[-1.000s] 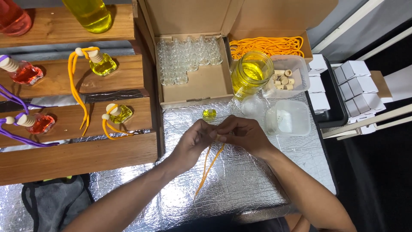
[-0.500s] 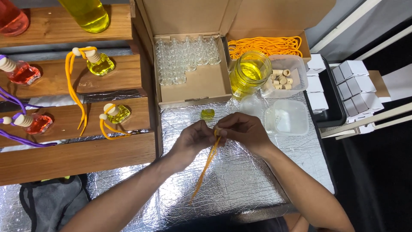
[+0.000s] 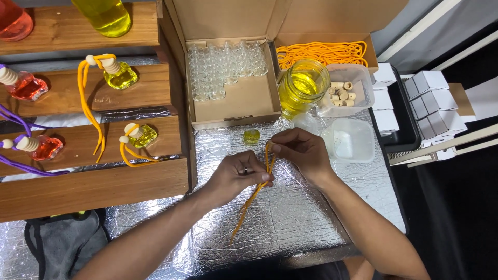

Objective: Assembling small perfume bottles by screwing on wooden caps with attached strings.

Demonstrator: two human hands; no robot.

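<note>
Nearest the camera, two bare forearms reach over a table covered in crinkled silver foil (image 3: 290, 223). The left hand (image 3: 236, 175) and the right hand (image 3: 303, 150) meet above the foil, each pinching an orange cord (image 3: 252, 194) between thumb and fingertips. The right hand grips the cord's upper end, the left grips it just below, and the loose length hangs down toward the near edge of the foil. The cord appears to be doubled where the fingers hold it, though the grip hides this part.

Just beyond the hands, a small bottle of yellow liquid (image 3: 251, 136) stands alone on the foil. To its right lies an empty clear plastic tub (image 3: 348, 141). Behind that tub sit a glass jar of yellow liquid (image 3: 302, 85) and a second tub holding small corks (image 3: 342, 92).

Farther back, an open cardboard box (image 3: 244, 101) holds rows of empty glass bottles (image 3: 225, 65), with a bundle of orange cords (image 3: 321, 53) beside it. To the left, stepped wooden shelves (image 3: 93, 181) carry finished bottles, yellow with orange cords (image 3: 139, 136) and red with purple cords (image 3: 39, 147). Small white boxes (image 3: 433, 103) are stacked at the far right.
</note>
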